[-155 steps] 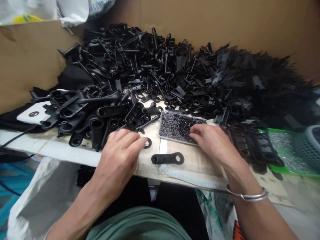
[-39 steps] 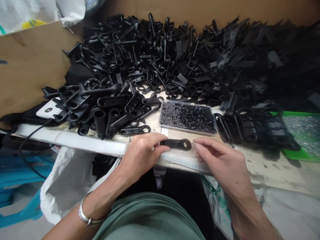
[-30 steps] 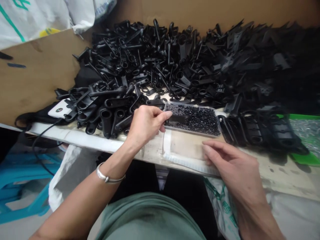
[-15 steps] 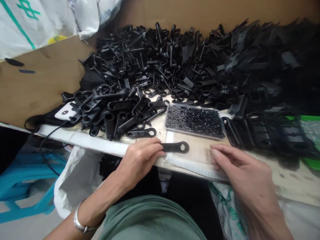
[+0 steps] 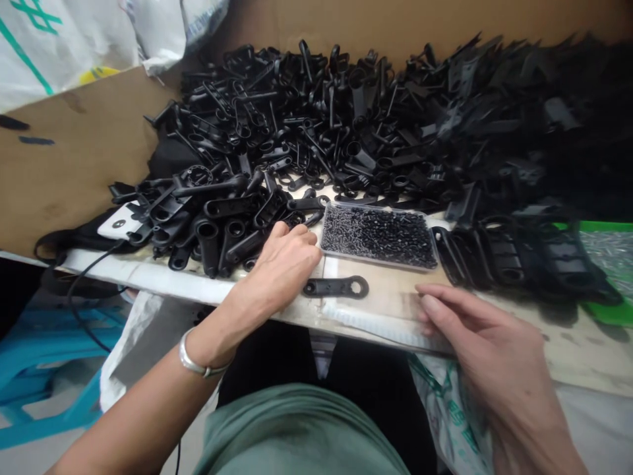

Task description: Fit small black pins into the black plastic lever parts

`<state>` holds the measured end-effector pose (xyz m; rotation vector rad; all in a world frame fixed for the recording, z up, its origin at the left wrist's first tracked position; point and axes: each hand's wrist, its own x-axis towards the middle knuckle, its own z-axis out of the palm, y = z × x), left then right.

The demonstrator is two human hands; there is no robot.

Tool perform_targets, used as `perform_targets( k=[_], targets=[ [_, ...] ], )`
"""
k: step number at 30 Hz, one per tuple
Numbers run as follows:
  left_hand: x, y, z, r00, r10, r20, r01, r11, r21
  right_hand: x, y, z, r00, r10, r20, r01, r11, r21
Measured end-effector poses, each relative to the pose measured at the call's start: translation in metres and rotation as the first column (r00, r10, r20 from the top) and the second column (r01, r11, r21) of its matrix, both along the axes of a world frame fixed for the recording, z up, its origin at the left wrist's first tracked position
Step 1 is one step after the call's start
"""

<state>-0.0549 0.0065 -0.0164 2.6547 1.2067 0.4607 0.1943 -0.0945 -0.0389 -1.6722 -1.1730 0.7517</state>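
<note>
A flat black plastic link (image 5: 336, 287) with a ring at each end lies alone on the table's front strip. My left hand (image 5: 281, 264) rests just left of it, fingers curled down over the front edge of the heap of black plastic arms (image 5: 237, 211); what lies under the fingers is hidden. A clear shallow tray of small black screws (image 5: 378, 234) sits just behind the link. My right hand (image 5: 475, 336) lies at the table's front edge, to the right of the link, fingers stretched out and holding nothing.
A big mound of black plastic parts (image 5: 395, 119) fills the table up to the cardboard walls (image 5: 74, 152). A white phone (image 5: 119, 224) with a cable lies at the left. Stacked black frames (image 5: 514, 254) and a green tray (image 5: 606, 310) stand at the right.
My left hand has let go of the link's left end and moved up and left onto the edge of the heap. The link stays on the table. My right hand has hardly moved.
</note>
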Motion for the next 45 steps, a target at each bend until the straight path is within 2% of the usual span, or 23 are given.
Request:
perform_targets(
  k=[3,7,9,10,11,13,15,17,20,26,30,37,45],
  targets=[
    [-0.001,0.0,-0.003,0.997,0.02,-0.08,-0.017,0.999,0.042,-0.001,0.0,-0.001,0.994,0.027,-0.109,-0.028,1.0,-0.007],
    [-0.001,-0.009,0.006,0.995,0.071,-0.063,-0.066,0.995,0.077,-0.007,0.001,-0.004,0.969,0.071,-0.238,-0.072,0.997,0.005],
    [0.0,-0.017,0.014,0.988,0.118,0.101,-0.12,0.993,0.02,-0.012,0.001,-0.006,0.947,0.102,-0.306,-0.104,0.995,0.008],
    [0.001,-0.022,0.019,0.961,0.149,0.234,-0.137,0.988,-0.065,-0.014,0.001,-0.006,0.933,0.12,-0.34,-0.125,0.992,0.006],
    [0.002,-0.027,0.022,0.902,0.195,0.384,-0.129,0.973,-0.191,-0.017,0.001,-0.006,0.917,0.14,-0.374,-0.149,0.989,0.003],
    [0.004,-0.037,0.027,0.711,0.338,0.617,-0.006,0.88,-0.475,-0.022,0.001,-0.005,0.885,0.178,-0.43,-0.192,0.981,0.011],
    [0.008,-0.048,0.026,0.544,0.489,0.682,0.158,0.738,-0.656,-0.026,0.002,-0.003,0.857,0.218,-0.468,-0.235,0.972,0.023],
    [0.012,-0.057,0.023,0.443,0.598,0.668,0.276,0.618,-0.736,-0.03,0.001,0.0,0.829,0.249,-0.5,-0.27,0.962,0.032],
    [0.016,-0.067,0.016,0.375,0.685,0.625,0.365,0.51,-0.779,-0.035,0.0,0.004,0.804,0.266,-0.531,-0.295,0.955,0.033],
    [0.023,-0.076,0.009,0.328,0.743,0.584,0.484,0.399,-0.779,-0.043,-0.003,0.006,0.77,0.304,-0.561,-0.338,0.94,0.046],
    [0.025,-0.077,0.006,0.328,0.741,0.585,0.541,0.361,-0.76,-0.046,-0.004,0.006,0.754,0.326,-0.57,-0.36,0.931,0.055],
    [0.025,-0.077,0.002,0.335,0.717,0.612,0.576,0.359,-0.735,-0.047,-0.005,0.006,0.747,0.339,-0.572,-0.371,0.926,0.065],
    [0.027,-0.078,0.002,0.343,0.715,0.609,0.556,0.369,-0.745,-0.047,-0.005,0.008,0.714,0.33,-0.617,-0.401,0.916,0.025]
  ],
)
